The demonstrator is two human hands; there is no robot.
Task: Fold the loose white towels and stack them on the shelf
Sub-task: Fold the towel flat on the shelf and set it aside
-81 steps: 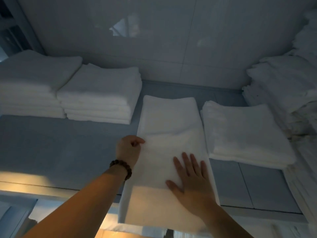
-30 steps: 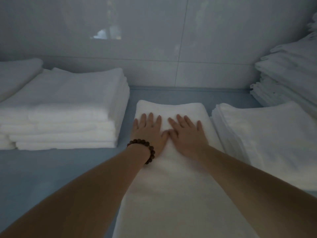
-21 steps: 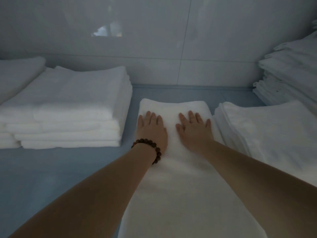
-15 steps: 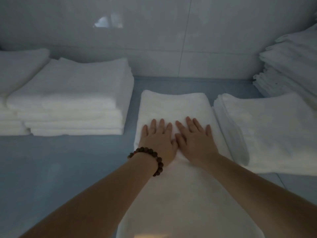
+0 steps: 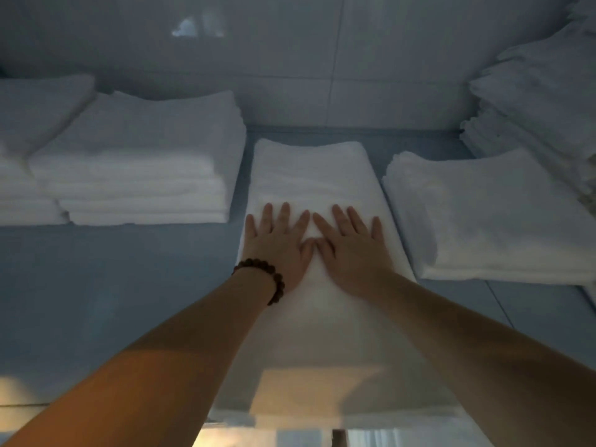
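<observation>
A long folded white towel (image 5: 309, 175) lies lengthwise on the blue-grey shelf (image 5: 113, 285), its near end hanging over the shelf's front edge. My left hand (image 5: 277, 243), with a dark bead bracelet on the wrist, lies flat on the towel's middle with fingers spread. My right hand (image 5: 351, 246) lies flat beside it, thumbs nearly touching. Both palms press down on the cloth; neither grips it.
A stack of folded white towels (image 5: 138, 162) stands to the left, with another pile (image 5: 35, 130) further left. A lower folded stack (image 5: 490, 214) lies to the right, and a tall pile (image 5: 541, 91) at the far right. A glossy tiled wall (image 5: 290, 53) closes the back.
Both hands slid back toward me along the towel, from near its far end to its middle. They stayed flat and close together. Earlier, the left hand held the towel's left edge.
</observation>
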